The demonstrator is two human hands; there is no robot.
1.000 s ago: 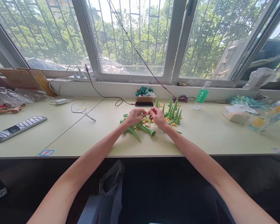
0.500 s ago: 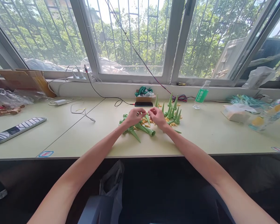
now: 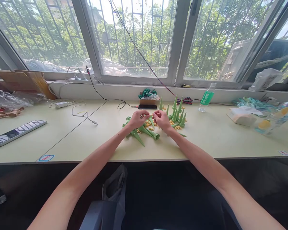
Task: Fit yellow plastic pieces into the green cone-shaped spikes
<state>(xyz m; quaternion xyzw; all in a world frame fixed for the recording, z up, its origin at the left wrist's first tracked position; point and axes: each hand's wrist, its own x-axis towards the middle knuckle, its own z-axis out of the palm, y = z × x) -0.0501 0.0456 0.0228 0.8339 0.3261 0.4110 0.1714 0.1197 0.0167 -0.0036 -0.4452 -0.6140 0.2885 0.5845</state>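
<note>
Both my hands meet over a heap of green cone-shaped spikes on the pale table [image 3: 86, 140]. My left hand [image 3: 137, 119] is closed in a pinch on a green spike whose tip points down to the right. Facing it, my right hand [image 3: 162, 119] is also pinched, on a small yellow piece at the spike's top. Several green spikes [image 3: 147, 133] lie flat just below my hands. Several more green spikes [image 3: 179, 112] stand upright to the right, with small yellow pieces [image 3: 178, 127] scattered around them.
A black phone [image 3: 147, 107] and a small box with green stuff [image 3: 148, 96] lie behind the heap. A green-labelled bottle [image 3: 207, 97] stands at right, bottles and a tissue pack [image 3: 241, 116] farther right. A keyboard-like strip [image 3: 16, 132], cables [image 3: 84, 113] and cardboard [image 3: 26, 81] are at left.
My hands have stayed together over the heap, with only small finger movements. The view has shifted slightly.
</note>
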